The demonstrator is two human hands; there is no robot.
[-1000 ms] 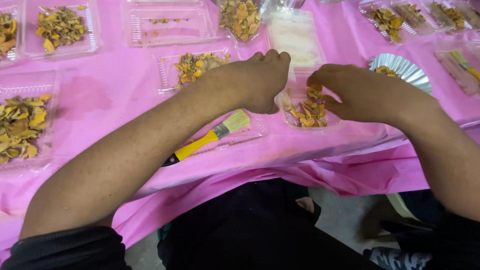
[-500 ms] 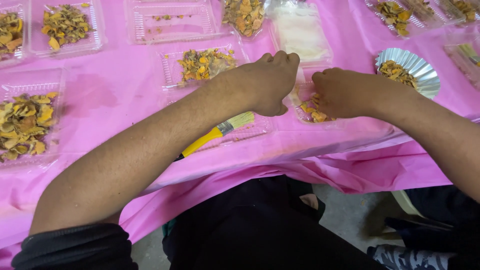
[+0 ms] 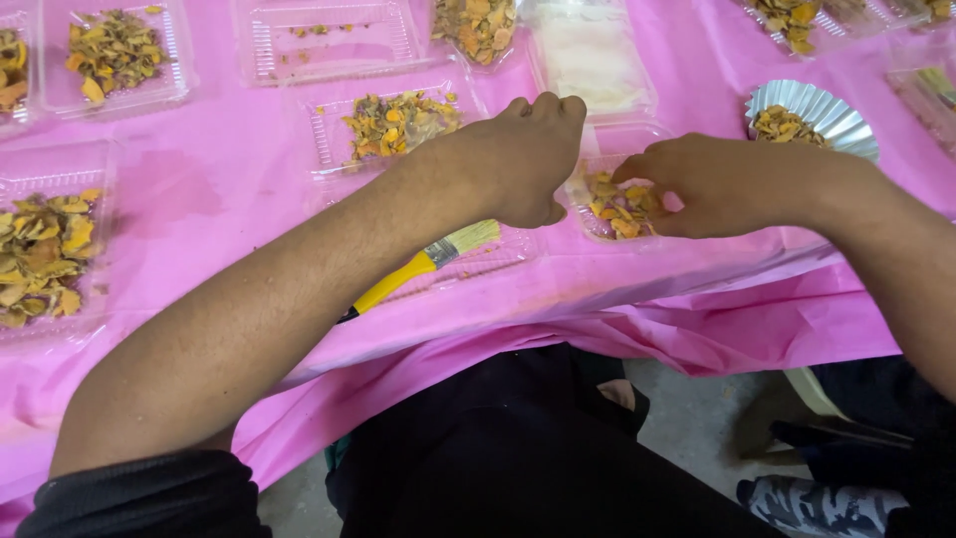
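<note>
Two hands: over one small clear tray (image 3: 607, 214) of yellow dried pieces (image 3: 622, 204)
Left hand (image 3: 523, 159): curled, grasp unclear
Right hand (image 3: 717, 184): fingertips pinched, contents hidden
Near left: yellow-handled brush (image 3: 418, 269)

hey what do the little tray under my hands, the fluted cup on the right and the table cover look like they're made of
The small tray under the left hand and right hand looks like thin clear plastic: see-through, glossy, ribbed walls. The fluted cup seems to be metal foil: silvery, shiny, crimped pleats. The pink table cover is probably thin plastic sheeting, going by its slight sheen and soft wrinkles, though coated paper is possible.
</note>
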